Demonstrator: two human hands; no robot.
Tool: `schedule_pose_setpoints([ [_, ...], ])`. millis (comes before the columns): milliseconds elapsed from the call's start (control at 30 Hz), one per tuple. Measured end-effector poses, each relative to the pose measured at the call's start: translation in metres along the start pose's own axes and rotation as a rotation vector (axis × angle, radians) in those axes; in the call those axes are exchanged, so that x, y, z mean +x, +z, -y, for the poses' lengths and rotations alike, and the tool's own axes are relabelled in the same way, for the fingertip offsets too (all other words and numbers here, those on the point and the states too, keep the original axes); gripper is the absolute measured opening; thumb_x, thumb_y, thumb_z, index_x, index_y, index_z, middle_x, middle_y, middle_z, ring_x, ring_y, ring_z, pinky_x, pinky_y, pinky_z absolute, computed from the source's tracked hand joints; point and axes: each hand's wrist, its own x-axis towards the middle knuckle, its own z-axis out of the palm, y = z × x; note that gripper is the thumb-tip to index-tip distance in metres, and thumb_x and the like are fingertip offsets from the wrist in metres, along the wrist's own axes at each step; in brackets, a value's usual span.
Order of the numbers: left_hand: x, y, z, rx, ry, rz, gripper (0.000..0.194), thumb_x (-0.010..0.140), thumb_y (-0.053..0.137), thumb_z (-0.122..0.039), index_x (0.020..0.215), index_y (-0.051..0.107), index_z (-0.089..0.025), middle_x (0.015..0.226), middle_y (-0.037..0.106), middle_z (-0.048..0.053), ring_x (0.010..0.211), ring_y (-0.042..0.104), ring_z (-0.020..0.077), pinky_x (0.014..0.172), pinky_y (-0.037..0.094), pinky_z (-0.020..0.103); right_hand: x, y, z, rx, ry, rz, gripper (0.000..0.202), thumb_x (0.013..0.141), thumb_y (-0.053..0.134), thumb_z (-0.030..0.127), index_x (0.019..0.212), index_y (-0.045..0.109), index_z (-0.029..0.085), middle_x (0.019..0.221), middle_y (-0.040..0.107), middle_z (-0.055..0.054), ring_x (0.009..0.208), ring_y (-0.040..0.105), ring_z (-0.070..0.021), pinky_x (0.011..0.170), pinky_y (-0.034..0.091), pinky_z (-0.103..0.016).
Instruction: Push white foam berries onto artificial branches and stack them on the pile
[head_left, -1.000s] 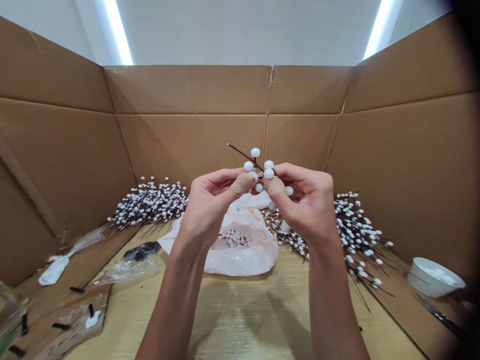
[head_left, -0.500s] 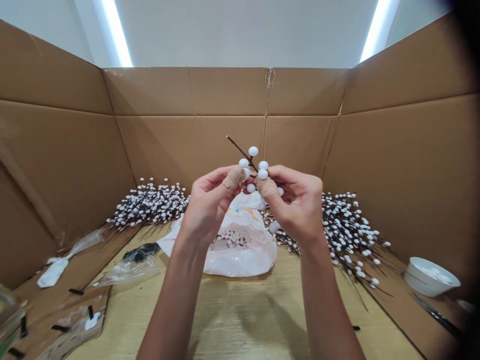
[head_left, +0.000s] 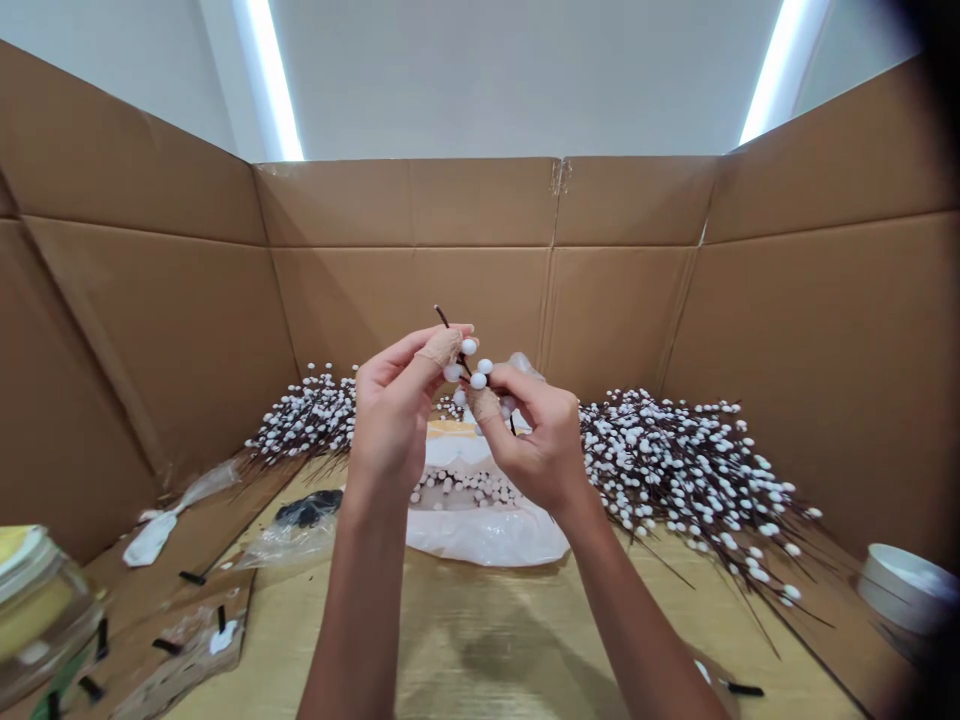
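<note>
Between my two hands is an artificial berry branch (head_left: 478,381), a dark brown stem with several white balls on short twigs. My left hand (head_left: 401,390) pinches the upper stem, whose tip sticks out above the thumb. Lower down, my right hand (head_left: 534,428) is closed round the branch, with thumb and forefinger close to a pair of balls. Both thumbs are wrapped in beige tape. Just beyond and below the hands lies an open white plastic bag (head_left: 487,540) of white-ball pieces (head_left: 472,490), partly covered by my hands.
Berry branches are heaped at the left (head_left: 307,410) and right (head_left: 675,470). A clear bag with black contents (head_left: 307,510), a white tied pouch (head_left: 154,535) and a jar (head_left: 37,610) are at left. A white bowl (head_left: 900,590) stands right. Cardboard walls (head_left: 412,200) enclose the table.
Both hands have come lower with the branch. My left hand has shifted up the stem and now covers most of its upper part. The view has also turned slightly.
</note>
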Motion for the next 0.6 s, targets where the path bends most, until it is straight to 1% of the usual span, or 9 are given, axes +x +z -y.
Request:
schedule_pose_setpoints([
  [133,0.002,-0.004,0.000,-0.106,-0.117,-0.017,0.012,0.066,0.075,-0.022,0.076,0.076,-0.015,0.069,0.070,0.003,0.065,0.062,0.0093,0.064,0.050,0.017,-0.001,0.003,-0.002,-0.017,-0.019,-0.033,0.014,0.084,0.052,0.013,0.071,0.056,0.016,0.064,0.059,0.001,0.055,0.048,-0.0092,0.057,0.039,-0.022],
  [233,0.002,-0.006,0.000,-0.134,-0.137,-0.020,0.012,0.063,0.077,-0.022,0.072,0.076,-0.014,0.070,0.070,0.002,0.064,0.061,0.0083,0.061,0.049,0.016,-0.002,0.006,0.000,-0.013,-0.025,-0.043,0.014,0.084,0.053,0.014,0.070,0.057,0.016,0.064,0.059,0.001,0.055,0.049,-0.0091,0.056,0.039,-0.022],
  [333,0.003,-0.008,-0.001,-0.138,-0.143,-0.009,0.012,0.061,0.078,-0.021,0.070,0.076,-0.014,0.069,0.071,0.002,0.065,0.061,0.0083,0.062,0.049,0.016,-0.002,0.007,0.002,-0.004,0.035,-0.012,0.013,0.084,0.054,0.017,0.073,0.060,0.016,0.066,0.060,0.001,0.058,0.052,-0.0100,0.058,0.041,-0.023],
  [400,0.003,-0.010,-0.004,-0.119,-0.138,0.015,0.011,0.060,0.079,-0.020,0.069,0.076,-0.015,0.069,0.071,0.002,0.064,0.062,0.0091,0.063,0.049,0.017,-0.001,0.001,0.002,0.028,0.100,0.096,0.012,0.086,0.055,0.020,0.078,0.062,0.016,0.071,0.062,0.000,0.063,0.056,-0.0113,0.063,0.044,-0.024],
  [467,0.002,-0.015,-0.008,-0.080,-0.116,0.044,0.009,0.058,0.079,-0.019,0.066,0.075,-0.017,0.068,0.071,0.002,0.062,0.062,0.0100,0.061,0.049,0.019,0.001,-0.013,0.000,0.135,0.168,0.309,0.010,0.086,0.058,0.025,0.090,0.064,0.017,0.086,0.067,-0.002,0.079,0.062,-0.0140,0.073,0.048,-0.027],
  [500,0.002,-0.018,-0.011,-0.056,-0.103,0.053,0.009,0.058,0.080,-0.019,0.065,0.075,-0.018,0.067,0.071,0.002,0.062,0.062,0.0103,0.061,0.049,0.020,0.002,-0.023,-0.002,0.209,0.207,0.437,0.017,0.085,0.061,0.027,0.099,0.063,0.019,0.098,0.067,-0.004,0.090,0.063,-0.0158,0.080,0.049,-0.029],
  [533,0.001,-0.022,-0.014,-0.035,-0.087,0.054,0.008,0.058,0.079,-0.019,0.065,0.075,-0.019,0.067,0.071,0.002,0.061,0.062,0.0105,0.059,0.048,0.020,0.003,-0.034,-0.005,0.291,0.248,0.557,0.028,0.083,0.064,0.030,0.110,0.061,0.021,0.112,0.065,-0.007,0.102,0.062,-0.0174,0.086,0.049,-0.031],
  [567,0.001,-0.025,-0.017,-0.015,-0.072,0.050,0.008,0.058,0.079,-0.020,0.064,0.075,-0.019,0.067,0.071,0.001,0.061,0.062,0.0105,0.058,0.047,0.020,0.004,-0.043,-0.007,0.344,0.302,0.640,0.037,0.083,0.065,0.032,0.118,0.057,0.022,0.123,0.060,-0.008,0.110,0.060,-0.0185,0.090,0.049,-0.033],
  [600,0.000,-0.028,-0.019,0.005,-0.062,0.046,0.007,0.059,0.079,-0.020,0.064,0.075,-0.020,0.067,0.071,0.001,0.060,0.062,0.0105,0.056,0.047,0.020,0.004,-0.051,-0.011,0.372,0.343,0.690,0.041,0.084,0.063,0.034,0.123,0.054,0.023,0.128,0.058,-0.010,0.113,0.058,-0.0189,0.090,0.050,-0.033],
])
